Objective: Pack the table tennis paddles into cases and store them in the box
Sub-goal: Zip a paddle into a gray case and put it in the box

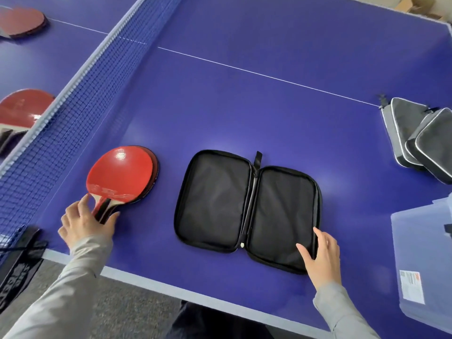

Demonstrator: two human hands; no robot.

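Two red paddles [119, 176] lie stacked on the blue table, just right of the net. My left hand [84, 225] closes on their handles, thumb on one side and fingers on the other. A black case [247, 209] lies unzipped and spread flat in front of me, with nothing in either half. My right hand [320, 256] rests on the near right corner of the case, thumb on the lining and fingers along the edge. The clear plastic box [425, 260] stands at the right table edge.
Two closed black-and-grey cases [415, 138] are piled at the right, beyond the box. Across the net [66, 113] lie more red paddles [19, 111], one far back [23, 20]. The net clamp [19, 255] sits at the near left table edge.
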